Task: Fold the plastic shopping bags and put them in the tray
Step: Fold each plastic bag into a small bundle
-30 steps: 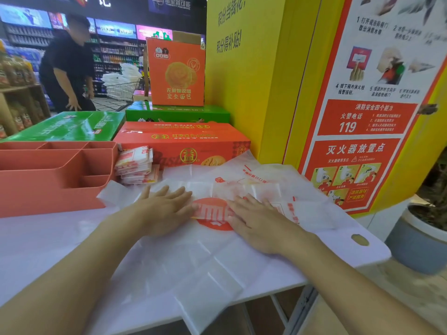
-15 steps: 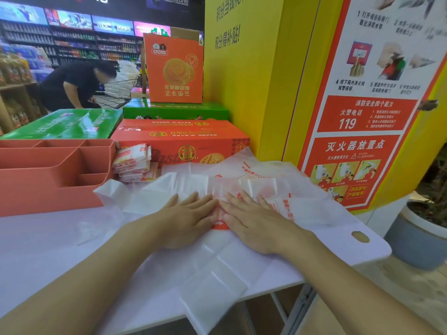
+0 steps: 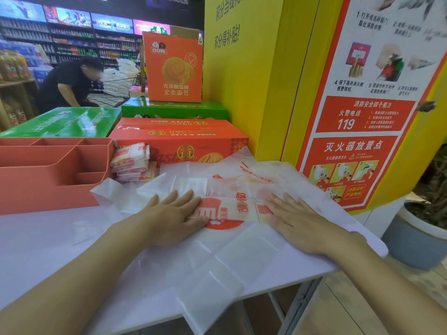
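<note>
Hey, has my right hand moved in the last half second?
Yes. The right hand has slid to the right along the plastic bag, away from the red tray. It no longer meets the left hand.

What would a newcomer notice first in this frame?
The left hand and right hand press flat on a white bag with red print, in the middle of the view. To the left stands a coral tray, with a stack of folded bags beside it. A red fire-safety poster covers the wall at right.
</note>
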Demonstrator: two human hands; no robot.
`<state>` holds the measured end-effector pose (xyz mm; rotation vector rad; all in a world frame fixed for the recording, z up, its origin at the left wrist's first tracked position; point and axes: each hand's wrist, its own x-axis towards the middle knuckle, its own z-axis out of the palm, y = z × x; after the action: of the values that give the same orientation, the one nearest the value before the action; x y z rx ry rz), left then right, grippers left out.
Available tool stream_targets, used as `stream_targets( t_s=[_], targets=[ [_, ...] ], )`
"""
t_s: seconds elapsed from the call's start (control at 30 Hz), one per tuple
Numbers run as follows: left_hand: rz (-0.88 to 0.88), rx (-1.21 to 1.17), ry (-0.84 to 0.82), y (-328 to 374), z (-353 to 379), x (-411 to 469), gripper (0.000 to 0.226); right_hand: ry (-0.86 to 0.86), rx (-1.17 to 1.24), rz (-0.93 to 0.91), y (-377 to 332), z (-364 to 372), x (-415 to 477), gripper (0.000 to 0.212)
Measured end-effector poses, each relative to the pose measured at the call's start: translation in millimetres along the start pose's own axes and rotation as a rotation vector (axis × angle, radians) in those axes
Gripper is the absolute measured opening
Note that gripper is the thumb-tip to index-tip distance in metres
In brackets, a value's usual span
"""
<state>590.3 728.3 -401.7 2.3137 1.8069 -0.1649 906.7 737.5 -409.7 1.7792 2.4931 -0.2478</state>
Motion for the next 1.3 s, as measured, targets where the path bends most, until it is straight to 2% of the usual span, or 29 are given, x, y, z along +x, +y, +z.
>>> stream_targets(
  t_s=[0.13, 0.3, 0.43, 0.53, 0.63, 0.73, 0.8, 0.9, 0.97, 1.07, 1.13, 1.23, 1.3],
  targets=[
    [0.044, 0.034, 0.073, 0.7, -1.8, 1.4, 0.100, 0.069, 0.034, -0.024, -9.2, -5.7, -4.1, 0.069],
    [0.186, -0.030, 0.183, 1.2, -2.6, 4.6, 0.063, 0.207, 0.094, -0.211, -30.2, -11.3, -7.9, 0.051],
    [0.234, -0.039, 0.260, 0.7, -6.7, 1.2, 0.050, 0.220, 0.049, -0.244, -36.8, -15.2, -7.8, 0.049],
    [0.218, 0.021, 0.258, -0.3, -11.7, -3.9, 0.053, 0.215, 0.023, -0.218, -35.9, -18.3, -7.9, 0.053],
    [0.220, 0.027, 0.345, -6.1, -15.1, -5.4, 0.052, 0.241, 0.008, -0.183, -32.5, -21.9, -10.2, 0.051],
    [0.234, 0.044, 0.518, -13.5, -18.0, -5.1, 0.057, 0.314, -0.026, -0.138, -30.1, -28.9, -12.5, 0.025],
    [0.231, 0.058, 0.613, -14.6, -20.9, -7.2, 0.052, 0.352, -0.038, -0.102, -30.5, -35.0, -12.8, 0.017],
    [0.223, 0.055, 0.704, -13.1, -25.0, -10.3, 0.056, 0.406, -0.008, -0.086, -33.3, -44.5, -14.4, 0.034],
    [0.206, 0.040, 0.725, -12.2, -26.2, -11.2, 0.058, 0.422, 0.020, -0.072, -34.5, -49.6, -14.8, 0.037],
    [0.174, 0.046, 0.701, -12.3, -26.7, -10.3, 0.065, 0.389, -0.043, -0.070, -34.2, -54.0, -11.8, 0.020],
    [0.140, 0.078, 0.666, -12.7, -28.2, -9.4, 0.068, 0.354, -0.060, -0.072, -35.4, -57.2, -9.8, 0.017],
    [0.069, 0.120, 0.619, -13.8, -30.9, -4.9, 0.056, 0.323, -0.084, -0.050, -35.7, -58.6, -5.5, 0.017],
    [0.060, 0.141, 0.649, -17.1, -30.0, 0.2, 0.053, 0.336, -0.107, -0.038, -34.4, -55.4, -0.1, 0.019]
  ],
)
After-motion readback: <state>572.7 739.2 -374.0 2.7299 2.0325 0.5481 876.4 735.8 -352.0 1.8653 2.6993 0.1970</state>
